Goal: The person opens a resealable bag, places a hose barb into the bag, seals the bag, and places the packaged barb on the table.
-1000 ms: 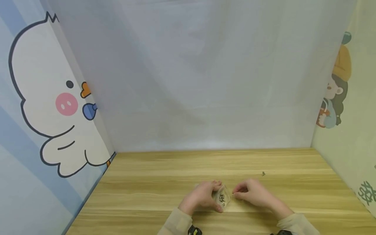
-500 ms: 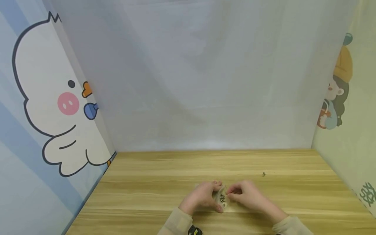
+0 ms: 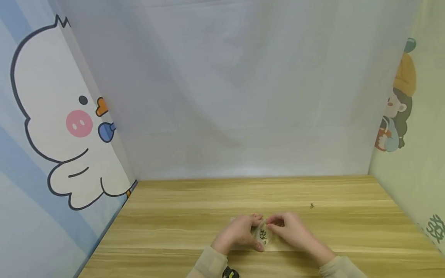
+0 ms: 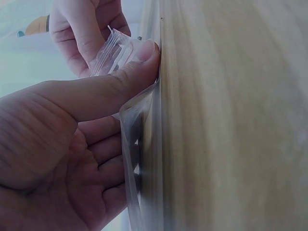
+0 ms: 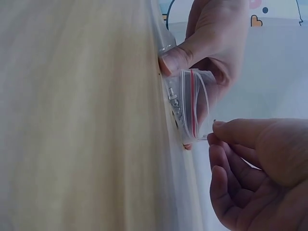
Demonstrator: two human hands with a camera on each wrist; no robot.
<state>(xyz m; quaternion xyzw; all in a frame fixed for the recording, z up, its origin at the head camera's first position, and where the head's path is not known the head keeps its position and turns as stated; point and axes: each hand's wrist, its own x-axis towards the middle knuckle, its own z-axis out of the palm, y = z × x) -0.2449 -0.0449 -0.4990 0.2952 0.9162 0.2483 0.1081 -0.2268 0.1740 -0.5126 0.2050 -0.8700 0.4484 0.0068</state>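
My left hand [image 3: 240,232] grips a clear zip-lock bag [image 5: 185,103] low on the table, thumb on one side and fingers on the other, so its mouth gapes. A red line runs along the bag's seal. Inside lie several small shiny metal pieces [image 3: 263,234], which look like screws. My right hand [image 3: 286,227] is at the bag's mouth, thumb and index fingertip pinched together right at its lip. A tiny metal piece [image 5: 205,137] shows at those fingertips, mostly hidden; I cannot tell its exact kind. The other right fingers are loosely curled.
A little cluster of small metal pieces [image 3: 311,205] lies farther back on the wood-grain table [image 3: 174,208], to the right. A pale curtain [image 3: 222,116] hangs behind the table, and printed panels stand at both sides.
My right hand has moved left from beside the bag to its mouth, with the tiny piece pinched. The left hand and the bag have stayed in place.
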